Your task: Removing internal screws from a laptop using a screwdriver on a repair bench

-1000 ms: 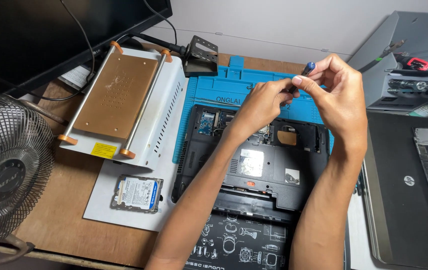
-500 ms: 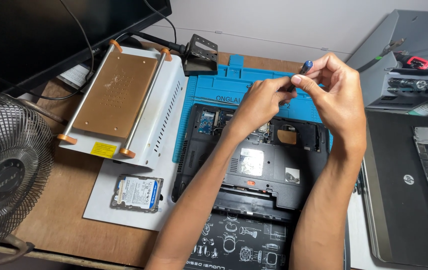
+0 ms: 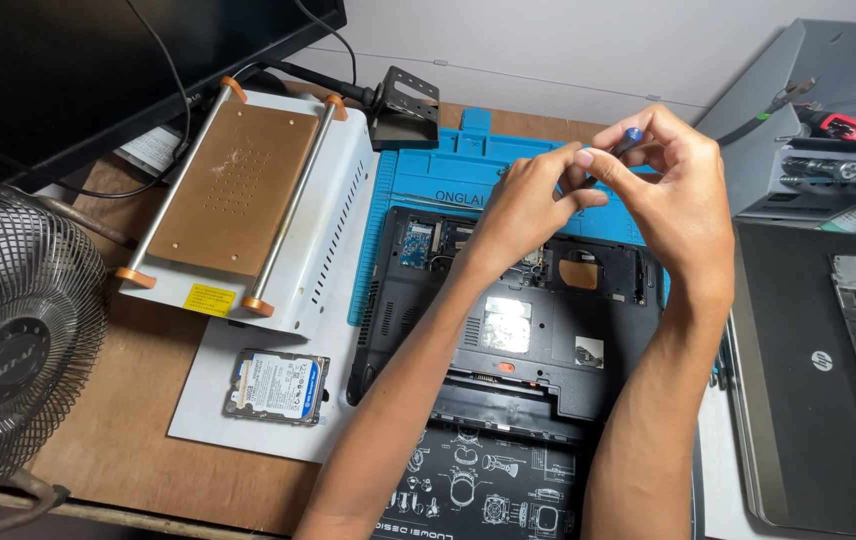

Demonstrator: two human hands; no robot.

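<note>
Both hands, left hand [image 3: 523, 205] and right hand [image 3: 673, 195], pinch a small blue-tipped tool [image 3: 630, 139] above an opened laptop base [image 3: 508, 320] mid-tabletop. A blue mat [image 3: 428, 180] lies beneath; a fan [image 3: 8, 340] stands at the wooden tabletop's [image 3: 118, 450] left edge.

- laptop base [image 3: 538, 330]: black matt plastic
- mat [image 3: 468, 175]: blue, smooth, rubbery
- machine's top plate [image 3: 233, 185]: dull copper-coloured metal
- fan [image 3: 8, 340]: grey wire cage
- surface [image 3: 128, 450]: brown wood, a bit rough

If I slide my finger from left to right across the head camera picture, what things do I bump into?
Wire fan → white machine with a copper plate → opened black laptop base → left hand → right hand pinching a blue-tipped tool → closed dark laptop.
</note>
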